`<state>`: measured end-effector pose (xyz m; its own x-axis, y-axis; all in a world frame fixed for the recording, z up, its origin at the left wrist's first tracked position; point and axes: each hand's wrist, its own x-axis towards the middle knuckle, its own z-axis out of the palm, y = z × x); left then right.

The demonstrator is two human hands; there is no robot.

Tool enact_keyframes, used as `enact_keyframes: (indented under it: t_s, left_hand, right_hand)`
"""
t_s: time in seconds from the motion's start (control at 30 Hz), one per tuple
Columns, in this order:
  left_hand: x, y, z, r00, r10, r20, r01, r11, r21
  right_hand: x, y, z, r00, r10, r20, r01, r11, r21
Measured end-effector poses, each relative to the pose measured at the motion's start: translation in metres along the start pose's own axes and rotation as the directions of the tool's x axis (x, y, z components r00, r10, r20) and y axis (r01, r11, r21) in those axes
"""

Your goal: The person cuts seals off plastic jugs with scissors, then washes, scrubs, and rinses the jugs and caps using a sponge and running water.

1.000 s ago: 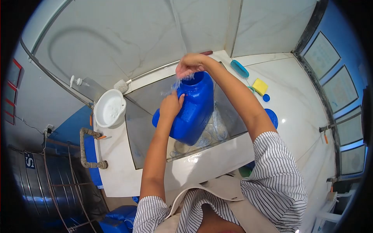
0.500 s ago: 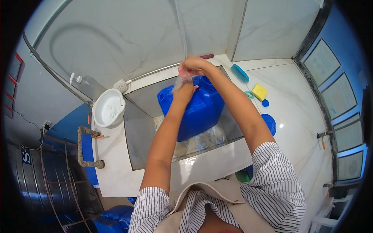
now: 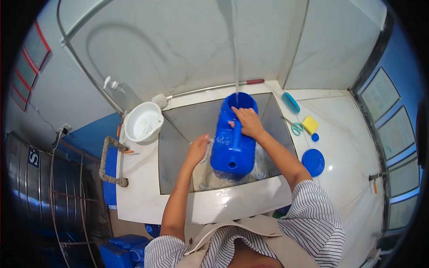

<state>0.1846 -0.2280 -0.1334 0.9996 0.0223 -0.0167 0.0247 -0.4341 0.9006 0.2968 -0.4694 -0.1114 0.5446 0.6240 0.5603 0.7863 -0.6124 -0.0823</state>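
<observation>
A blue jerrycan point(image 3: 233, 152) is tilted in the sink point(image 3: 174, 161), its wide mouth at the back under a stream of water point(image 3: 236, 49) and its small spout hole facing me. My right hand point(image 3: 247, 122) is wrapped round the can's handle beside the mouth. My left hand point(image 3: 198, 149) is off the can, a little to its left, with fingers apart and nothing in it. Clear, wet-looking items lie on the sink floor under the can; their shape is partly hidden.
Left of the sink stand a white basin point(image 3: 134, 120) and a pump bottle point(image 3: 125, 94). A long-handled brush point(image 3: 201, 90) lies behind. On the right are a teal brush point(image 3: 290, 102), scissors point(image 3: 296, 128), a yellow sponge point(image 3: 309, 125) and a blue lid point(image 3: 313, 162).
The jerrycan has turned so its mouth points to the back under the water. My right hand has moved from the water onto its handle, and my left hand has come off the can.
</observation>
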Motion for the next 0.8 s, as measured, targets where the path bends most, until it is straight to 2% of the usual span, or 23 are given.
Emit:
enact_keyframes:
  t_s: [0.03,0.1,0.13,0.2,0.23,0.3,0.33,0.37,0.4,0.43,0.47,0.5,0.57,0.6,0.63,0.67,0.7,0.73,0.77,0.8]
  left_hand:
    - [-0.016,-0.018,-0.014,0.993,-0.101,-0.063,0.09,0.984,-0.151]
    - [-0.05,-0.042,-0.034,0.936,-0.341,-0.084,0.312,0.917,-0.246]
    - [-0.059,-0.058,-0.038,0.936,-0.338,-0.096,0.306,0.919,-0.25]
    - [-0.064,-0.095,-0.039,0.801,-0.597,-0.047,0.437,0.636,-0.636]
    - [-0.067,-0.095,-0.043,0.8,-0.598,-0.047,0.437,0.634,-0.638]
    - [-0.065,-0.088,-0.055,0.657,-0.751,-0.064,0.446,0.455,-0.771]
    - [-0.062,-0.083,-0.06,0.661,-0.748,-0.061,0.449,0.46,-0.766]
    - [-0.06,-0.077,-0.064,0.776,-0.629,-0.048,0.321,0.459,-0.829]
    - [-0.06,-0.071,-0.069,0.868,-0.495,-0.05,0.194,0.429,-0.882]
    - [-0.058,-0.061,-0.071,0.869,-0.493,-0.043,0.202,0.433,-0.879]
    - [-0.055,-0.046,-0.07,0.893,-0.449,-0.043,0.122,0.332,-0.936]
    - [-0.058,-0.034,-0.068,0.911,-0.409,-0.05,0.046,0.222,-0.974]
    - [-0.088,-0.014,-0.048,0.911,-0.412,-0.006,0.079,0.188,-0.979]
    - [-0.107,-0.011,-0.041,0.909,-0.416,0.033,0.104,0.15,-0.983]
    - [-0.126,-0.019,-0.047,0.878,-0.473,0.065,0.139,0.122,-0.983]
    - [-0.14,-0.025,-0.061,0.846,-0.524,0.098,0.172,0.094,-0.981]
    - [-0.157,0.002,-0.085,0.772,-0.635,-0.017,0.226,0.298,-0.927]
    - [-0.161,-0.015,-0.115,0.868,-0.495,-0.044,0.1,0.262,-0.96]
    - [-0.169,0.024,-0.14,0.886,-0.438,-0.155,0.001,0.334,-0.943]
    - [-0.177,0.057,-0.161,0.905,-0.32,-0.281,-0.091,0.499,-0.862]
  right_hand:
    - [0.001,0.0,0.001,0.996,0.048,-0.069,-0.048,0.999,0.005]
    - [0.01,-0.019,-0.001,0.999,0.04,-0.038,-0.039,0.999,0.011]
    - [0.017,-0.025,-0.006,0.999,0.044,-0.005,-0.044,0.999,0.0]
    - [0.056,-0.044,-0.023,0.997,0.049,-0.061,-0.051,0.998,-0.032]
    - [0.077,-0.05,-0.037,0.992,0.066,-0.111,-0.073,0.995,-0.061]
    - [0.116,-0.055,-0.089,0.97,0.117,-0.214,-0.122,0.992,-0.01]
    - [0.131,-0.055,-0.114,0.935,0.119,-0.333,-0.115,0.993,0.032]
    - [0.143,-0.054,-0.136,0.887,0.127,-0.444,-0.106,0.992,0.074]
    - [0.153,-0.05,-0.153,0.87,0.164,-0.464,-0.139,0.986,0.088]
    - [0.16,-0.044,-0.167,0.852,0.198,-0.484,-0.171,0.98,0.101]
    - [0.165,-0.04,-0.177,0.849,0.204,-0.488,-0.179,0.979,0.097]
    - [0.168,-0.038,-0.183,0.868,0.238,-0.436,-0.204,0.971,0.125]
    - [0.175,-0.028,-0.179,0.882,0.275,-0.382,-0.234,0.961,0.15]
    - [0.179,-0.02,-0.164,0.915,0.355,-0.192,-0.351,0.935,0.058]
    - [0.18,-0.019,-0.154,0.895,0.446,-0.003,-0.446,0.894,-0.052]
    - [0.176,-0.028,-0.152,0.893,0.449,0.044,-0.448,0.894,-0.019]
    - [0.175,-0.034,-0.15,0.878,0.473,0.076,-0.475,0.88,0.02]
    - [0.174,-0.043,-0.153,0.863,0.504,0.015,-0.504,0.861,0.064]
    - [0.175,-0.05,-0.159,0.844,0.534,-0.043,-0.527,0.843,0.108]
    - [0.176,-0.051,-0.167,0.838,0.544,-0.043,-0.538,0.837,0.103]
